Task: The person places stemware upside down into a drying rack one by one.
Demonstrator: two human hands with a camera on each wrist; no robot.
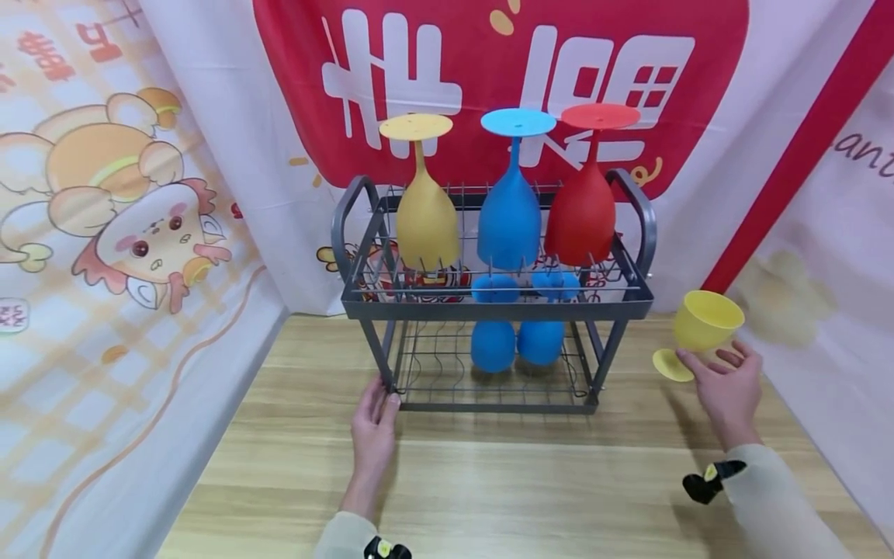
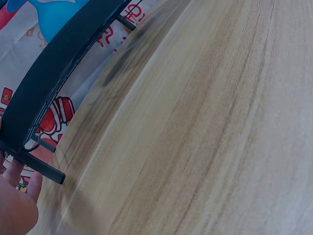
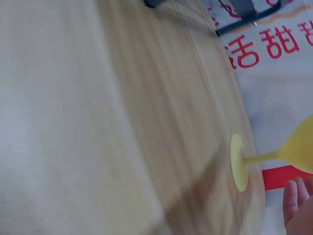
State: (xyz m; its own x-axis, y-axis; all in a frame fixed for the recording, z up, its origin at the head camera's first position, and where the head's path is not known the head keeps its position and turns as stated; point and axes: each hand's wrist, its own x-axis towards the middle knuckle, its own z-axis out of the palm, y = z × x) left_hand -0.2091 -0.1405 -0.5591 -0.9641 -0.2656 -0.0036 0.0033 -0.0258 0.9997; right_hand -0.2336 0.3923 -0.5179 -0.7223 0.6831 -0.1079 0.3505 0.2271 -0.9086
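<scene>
A dark two-tier wire rack [image 1: 497,310] stands on the wooden table. My left hand [image 1: 373,427] grips its lower front left corner; in the left wrist view, fingers [image 2: 34,187] show beneath the dark frame [image 2: 46,73]. To the right of the rack, a yellow goblet [image 1: 707,322] stands on its foot, mouth up. My right hand [image 1: 729,388] is beside it, fingers loosely bent near the bowl and thumb by the stem; contact is hard to tell. Upside down on the top tier are a yellow goblet [image 1: 427,221], a blue goblet [image 1: 510,221] and a red goblet [image 1: 581,217].
Two blue goblets [image 1: 492,345] sit upside down on the lower tier, partly hidden by the upper frame. Curved handles [image 1: 646,225] rise at the rack's ends. Printed cloth [image 1: 209,155] hangs around the table's back and sides. Wooden tabletop [image 1: 489,481] extends in front.
</scene>
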